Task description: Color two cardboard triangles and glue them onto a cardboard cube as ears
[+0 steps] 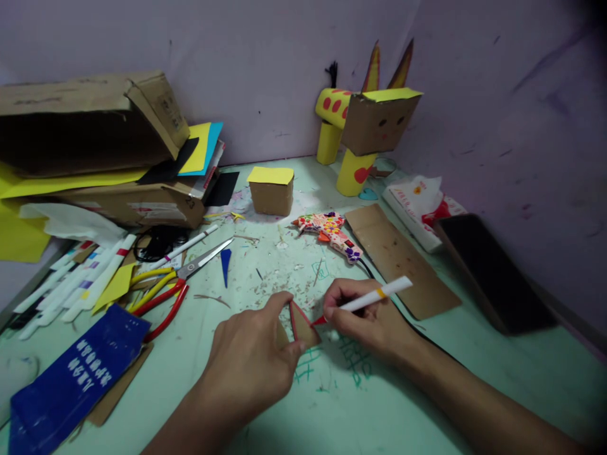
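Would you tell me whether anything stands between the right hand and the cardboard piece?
Only the marker the right hand holds, its tip at the edge of the cardboard piece; nothing else visible intervenes.

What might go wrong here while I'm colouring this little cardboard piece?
The red tip of the marker could slip onto your left hand, whose fingers pinch the cardboard piece right beside it. Your right forearm lies near the glue gun's cord and might snag it.
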Demonstrator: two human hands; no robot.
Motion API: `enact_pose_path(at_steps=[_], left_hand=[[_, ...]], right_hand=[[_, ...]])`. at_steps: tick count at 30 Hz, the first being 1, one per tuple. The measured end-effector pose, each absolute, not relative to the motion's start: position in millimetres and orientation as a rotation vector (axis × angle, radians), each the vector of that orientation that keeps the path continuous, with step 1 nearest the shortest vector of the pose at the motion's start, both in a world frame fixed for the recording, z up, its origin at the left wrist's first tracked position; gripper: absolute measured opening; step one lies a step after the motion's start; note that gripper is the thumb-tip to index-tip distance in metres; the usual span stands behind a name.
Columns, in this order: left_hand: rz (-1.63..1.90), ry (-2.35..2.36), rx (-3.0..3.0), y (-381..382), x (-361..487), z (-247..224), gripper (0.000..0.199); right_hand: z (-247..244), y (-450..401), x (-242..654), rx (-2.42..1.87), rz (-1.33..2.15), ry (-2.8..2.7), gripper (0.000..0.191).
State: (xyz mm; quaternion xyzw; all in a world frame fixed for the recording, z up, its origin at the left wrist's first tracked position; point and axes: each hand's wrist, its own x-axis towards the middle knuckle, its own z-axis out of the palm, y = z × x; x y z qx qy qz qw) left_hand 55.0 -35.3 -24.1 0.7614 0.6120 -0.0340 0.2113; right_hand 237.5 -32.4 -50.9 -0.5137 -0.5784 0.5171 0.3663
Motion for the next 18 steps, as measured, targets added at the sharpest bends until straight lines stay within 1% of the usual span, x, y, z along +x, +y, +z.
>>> enact_pose_path(at_steps=[3, 10, 18], left_hand=[[-0.107, 1.715, 2.103, -35.0, 55.5, -23.8, 0.052], [-0.131, 1.723, 2.109, -34.5, 56.2, -23.4, 0.053], [-0.122, 1.715, 2.104, -35.3, 56.6, -23.9, 0.053]], right_hand=[[-50.2, -32.4, 236.7, -1.338, 1.310, -1.513, 0.008], [-49.1, -32.2, 240.2, -1.254, 1.443, -1.533, 0.007], [-51.5, -33.0, 237.9, -1.280, 1.357, -1.514, 0.004]])
